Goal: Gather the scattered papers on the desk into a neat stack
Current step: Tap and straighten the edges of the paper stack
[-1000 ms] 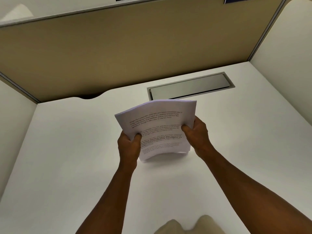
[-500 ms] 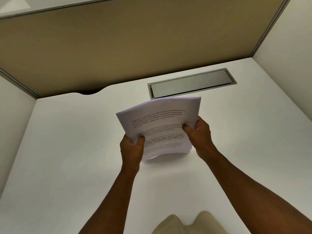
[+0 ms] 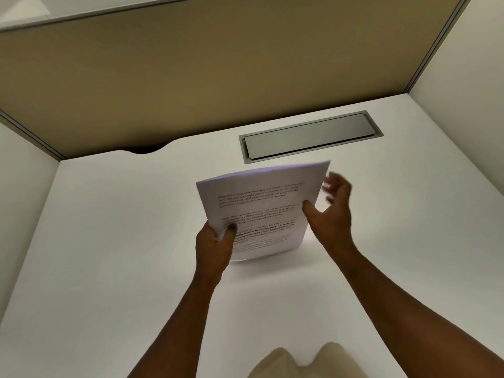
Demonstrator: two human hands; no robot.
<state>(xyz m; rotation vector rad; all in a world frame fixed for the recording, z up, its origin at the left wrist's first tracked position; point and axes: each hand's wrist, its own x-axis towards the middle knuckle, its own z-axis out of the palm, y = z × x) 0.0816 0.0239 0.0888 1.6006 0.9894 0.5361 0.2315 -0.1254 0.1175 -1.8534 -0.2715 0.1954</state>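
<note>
A stack of white printed papers point(image 3: 261, 205) stands tilted on its lower edge over the middle of the white desk point(image 3: 122, 255). My left hand point(image 3: 215, 244) grips the stack at its lower left corner, thumb on the front sheet. My right hand point(image 3: 331, 205) is at the stack's right edge with fingers spread and blurred; only its thumb lies against the front sheet. No loose sheets show elsewhere on the desk.
A grey metal cable hatch point(image 3: 311, 136) is set into the desk just behind the stack. A tan partition point(image 3: 218, 72) closes the back and white panels point(image 3: 469, 64) close the sides. A curved cable notch point(image 3: 147, 148) cuts the rear edge.
My right hand has let go of the stack's right edge and its fingers have spread outward. My left hand keeps its hold and the stack stays upright in about the same spot.
</note>
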